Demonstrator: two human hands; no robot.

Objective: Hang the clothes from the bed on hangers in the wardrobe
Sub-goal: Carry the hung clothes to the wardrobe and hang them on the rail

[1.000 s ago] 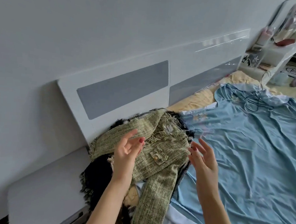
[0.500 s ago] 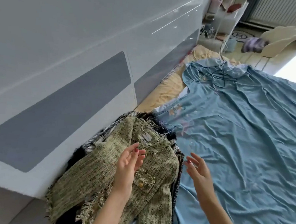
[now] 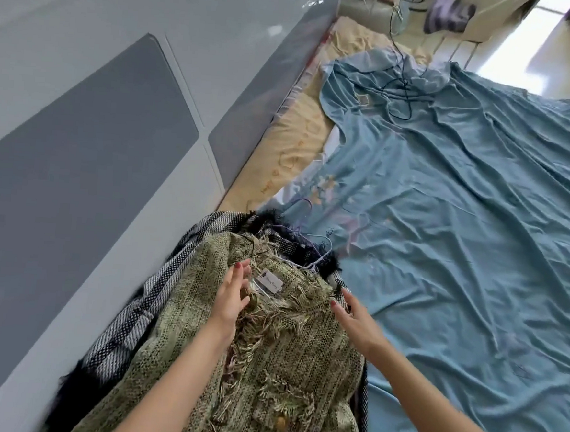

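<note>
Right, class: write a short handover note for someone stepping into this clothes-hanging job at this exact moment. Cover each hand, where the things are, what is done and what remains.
Left hand: open, fingers resting on the green jacket near its collar label.
Right hand: open, touching the jacket's right shoulder edge.
The jacket lies on top of a pile with a black-and-white garment under it, by the headboard. Purple hangers poke out behind the pile, on the blue sheet.
Done: nothing hung as far as this view shows.
Left: lift the jacket, put it on a hanger, take it to the wardrobe, which is out of view; then the rest of the pile.
</note>
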